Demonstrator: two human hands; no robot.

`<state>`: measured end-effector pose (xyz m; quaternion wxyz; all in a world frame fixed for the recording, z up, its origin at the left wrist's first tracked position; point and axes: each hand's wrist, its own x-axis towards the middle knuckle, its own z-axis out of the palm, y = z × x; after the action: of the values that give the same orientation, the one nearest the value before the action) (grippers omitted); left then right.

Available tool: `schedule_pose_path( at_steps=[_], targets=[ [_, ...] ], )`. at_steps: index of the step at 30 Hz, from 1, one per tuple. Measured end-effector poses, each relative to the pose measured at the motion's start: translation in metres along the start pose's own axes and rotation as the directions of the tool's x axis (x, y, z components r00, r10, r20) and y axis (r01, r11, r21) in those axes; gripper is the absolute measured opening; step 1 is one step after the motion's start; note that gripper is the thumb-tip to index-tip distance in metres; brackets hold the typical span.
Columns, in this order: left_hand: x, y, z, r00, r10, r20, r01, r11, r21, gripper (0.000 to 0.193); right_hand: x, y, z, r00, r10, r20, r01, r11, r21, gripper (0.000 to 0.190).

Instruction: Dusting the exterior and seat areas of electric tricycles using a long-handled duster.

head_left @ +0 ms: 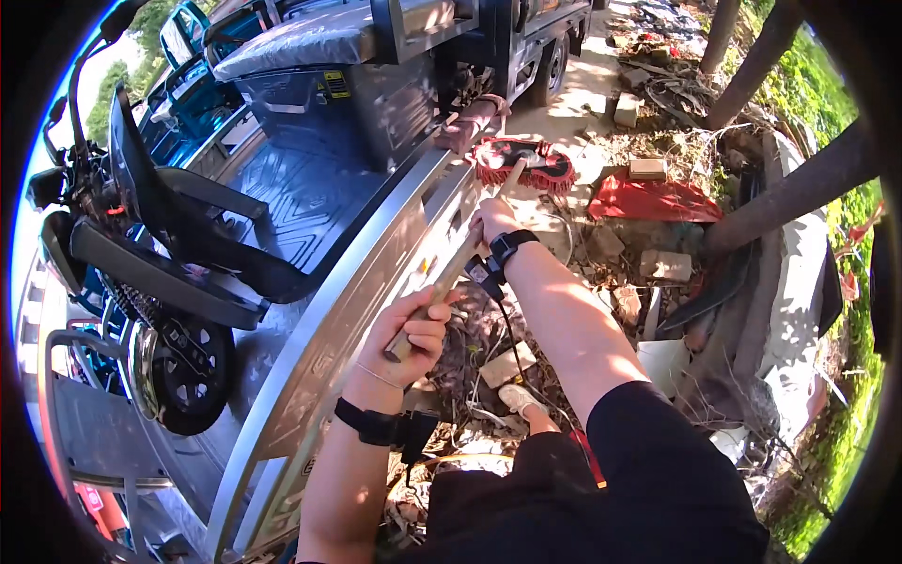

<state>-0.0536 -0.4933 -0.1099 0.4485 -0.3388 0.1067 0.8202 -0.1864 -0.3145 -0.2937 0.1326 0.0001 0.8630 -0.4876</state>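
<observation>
My left hand [416, 328] is wrapped around the near end of a wooden handle [456, 264]. Farther up the same handle, my right hand [493, 220] has its fingers closed on it. At the far end is a duster mop head [525, 161] with a red fringe and a dark top, beside the outer side of a cargo vehicle. The vehicle's metal side rail [352, 282] runs along the left of both hands. Each wrist wears a black strap with a dark device; a cable hangs from the right one.
A plastic-wrapped seat [296, 42] tops a dark box above the ribbed floor [282, 190]. A wheel [190, 374] is at left. Bricks [666, 266], dry litter and a red sheet [648, 197] lie on the ground at right, near leaning tree trunks [789, 190]. Another vehicle's tyre [554, 69] is ahead.
</observation>
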Motion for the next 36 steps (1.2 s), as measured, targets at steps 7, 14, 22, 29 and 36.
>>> schedule_pose_path(
  at_steps=[7,14,22,29,36],
  targets=[
    [-0.055,-0.039,-0.014,0.965,0.215,-0.152,-0.020,0.636,0.772,0.017,-0.046,-0.030,0.025,0.855,0.499,0.142,-0.125,-0.068,0.990,0.018],
    [-0.186,-0.105,0.013,0.910,0.299,-0.289,0.048,0.615,0.787,0.038,-0.151,-0.122,0.075,0.904,0.318,0.286,-0.247,-0.156,0.956,0.009],
    [-0.166,-0.057,0.013,0.924,0.255,-0.285,-0.051,0.821,0.569,0.038,-0.088,-0.112,0.075,0.926,0.312,0.214,-0.303,0.273,0.913,0.016],
    [-0.049,0.018,0.042,0.964,0.125,-0.234,-0.031,0.928,0.371,0.022,0.026,-0.042,0.016,0.895,0.425,0.138,-0.398,0.618,0.678,0.016],
    [0.022,0.073,0.111,0.973,0.040,-0.225,0.073,0.879,0.472,0.031,0.077,0.011,-0.033,0.963,-0.228,-0.141,0.208,0.968,-0.142,0.006]
  ],
)
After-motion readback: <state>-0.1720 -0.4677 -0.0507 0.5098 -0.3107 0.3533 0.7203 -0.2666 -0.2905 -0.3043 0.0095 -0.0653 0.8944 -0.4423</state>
